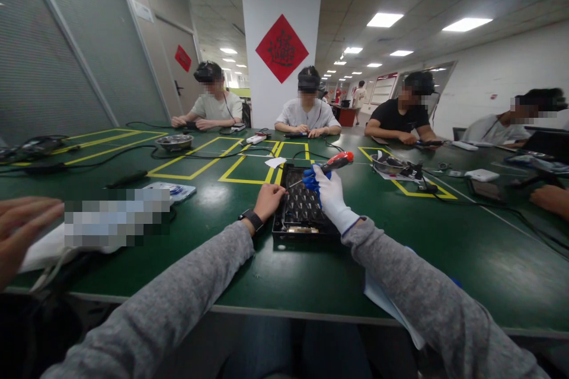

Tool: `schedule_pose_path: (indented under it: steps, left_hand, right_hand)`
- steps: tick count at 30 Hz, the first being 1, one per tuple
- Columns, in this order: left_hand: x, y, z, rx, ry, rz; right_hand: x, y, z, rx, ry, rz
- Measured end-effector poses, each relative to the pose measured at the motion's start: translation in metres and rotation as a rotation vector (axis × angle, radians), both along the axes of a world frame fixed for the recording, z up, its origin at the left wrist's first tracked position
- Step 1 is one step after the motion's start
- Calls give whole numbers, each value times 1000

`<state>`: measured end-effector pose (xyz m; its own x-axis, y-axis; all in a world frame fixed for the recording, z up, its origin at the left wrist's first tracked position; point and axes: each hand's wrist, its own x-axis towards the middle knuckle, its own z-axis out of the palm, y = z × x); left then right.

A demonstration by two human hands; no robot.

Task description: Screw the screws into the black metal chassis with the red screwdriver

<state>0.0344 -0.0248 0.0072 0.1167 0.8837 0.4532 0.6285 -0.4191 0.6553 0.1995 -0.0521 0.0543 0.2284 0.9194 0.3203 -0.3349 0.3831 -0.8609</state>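
Observation:
My right hand (329, 194), in a white glove with blue-coated fingers, is wrapped round a screwdriver (340, 161) with a red and black handle. Its thin shaft slants down to the left, over a black plastic case (306, 235) on the table. Inside the case are rows of dark cells with small metal parts and a pale gold piece near the front. My bare left hand (268, 200), with a dark watch on the wrist, is at the case's left edge. Its fingers are pinched together near the screwdriver's tip; what they hold is too small to make out.
On the green table (213, 198) are yellow tape outlines, black cables, a metal bowl (174, 142) and another bowl (389, 163) with parts. A white scrap (275, 162) lies behind the case. Another person's hand (26, 231) is at far left. Several people sit opposite.

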Motion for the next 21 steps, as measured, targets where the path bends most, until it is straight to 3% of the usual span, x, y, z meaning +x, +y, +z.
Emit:
schedule_pose_path:
  steps: [13,21]
  left_hand:
    - [0,-4,2,-1,49,16]
    - [-2,0,-1,48,106,38]
  right_hand:
    - [-2,-8,0,45,-264,-43]
    - [-6,-12,-7,215,-520,-26]
